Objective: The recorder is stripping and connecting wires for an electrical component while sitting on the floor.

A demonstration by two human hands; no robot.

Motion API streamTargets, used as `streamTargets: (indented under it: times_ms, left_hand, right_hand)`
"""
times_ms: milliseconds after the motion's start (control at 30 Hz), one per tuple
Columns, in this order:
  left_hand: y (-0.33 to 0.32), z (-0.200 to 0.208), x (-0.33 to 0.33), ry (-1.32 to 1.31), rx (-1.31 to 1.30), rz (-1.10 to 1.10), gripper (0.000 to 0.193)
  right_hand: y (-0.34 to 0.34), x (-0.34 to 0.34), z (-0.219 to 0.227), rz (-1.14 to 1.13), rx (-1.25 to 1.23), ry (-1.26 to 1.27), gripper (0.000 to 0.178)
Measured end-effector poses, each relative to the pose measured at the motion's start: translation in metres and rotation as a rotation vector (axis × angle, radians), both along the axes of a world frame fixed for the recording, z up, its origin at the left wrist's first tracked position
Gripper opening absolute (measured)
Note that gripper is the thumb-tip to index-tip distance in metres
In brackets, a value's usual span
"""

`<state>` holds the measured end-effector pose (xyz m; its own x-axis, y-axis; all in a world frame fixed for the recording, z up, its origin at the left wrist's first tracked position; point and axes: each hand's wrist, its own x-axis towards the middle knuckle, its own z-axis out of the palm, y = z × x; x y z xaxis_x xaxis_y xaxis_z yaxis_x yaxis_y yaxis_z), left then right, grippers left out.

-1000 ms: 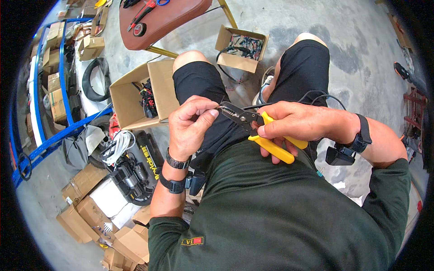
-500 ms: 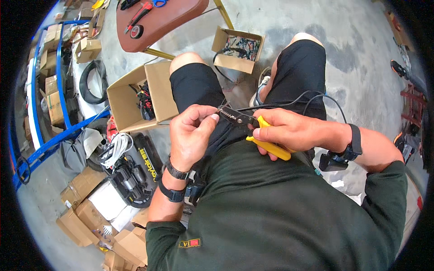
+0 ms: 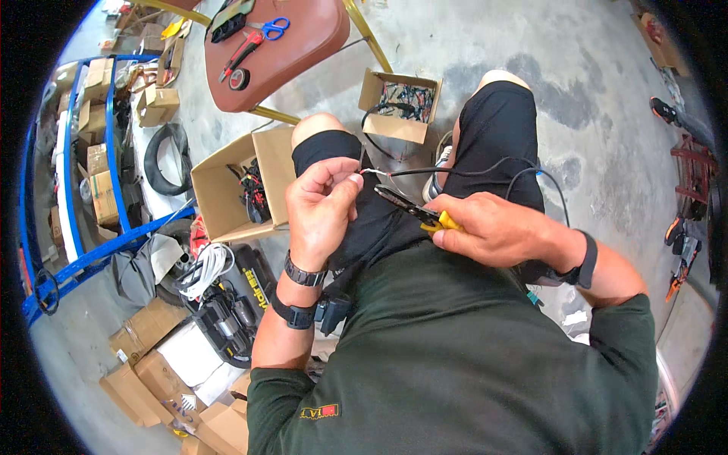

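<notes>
My left hand [image 3: 322,203] pinches the thin stripped-out wires [image 3: 375,172] at the end of a black cable [image 3: 464,173] between thumb and index finger. Red and pale strands show just right of the fingertips. From there the cable runs right over my thigh and loops behind my right wrist. My right hand [image 3: 493,227] is closed round the yellow handles of a wire stripper [image 3: 407,203]. Its dark jaws point up and left, just below the wires and apart from my left fingertips. Most of the handles are hidden in my palm.
An open cardboard box [image 3: 221,168] with dark and red leads stands by my left knee; a smaller box [image 3: 402,130] of wire pieces lies ahead. A brown chair seat [image 3: 303,64] bears scissors [image 3: 274,29], a red cutter and black tape. Blue shelving [image 3: 111,152] stands left.
The wire stripper has come off the wires and moved down and right, away from my left fingertips. The wire ends now show. My left hand keeps its pinch; the whole view has shifted slightly.
</notes>
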<state>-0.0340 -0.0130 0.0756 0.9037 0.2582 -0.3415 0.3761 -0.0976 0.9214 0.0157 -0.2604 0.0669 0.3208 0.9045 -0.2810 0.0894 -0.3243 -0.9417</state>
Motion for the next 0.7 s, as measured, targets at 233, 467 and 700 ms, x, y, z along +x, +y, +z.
streamTargets:
  times_ms: [233,467,700]
  left_hand:
    - [-0.006,0.007,0.027,-0.096,-0.051,-0.046,0.018]
    - [-0.006,0.007,0.023,-0.112,-0.081,-0.068,0.019]
    - [-0.004,0.010,0.016,-0.104,-0.093,-0.053,0.019]
  right_hand:
    - [0.018,-0.021,-0.016,-0.348,0.129,0.187,0.033]
    - [0.019,-0.018,-0.011,-0.328,0.142,0.344,0.033]
    - [0.023,-0.019,-0.006,-0.310,0.095,0.386,0.032]
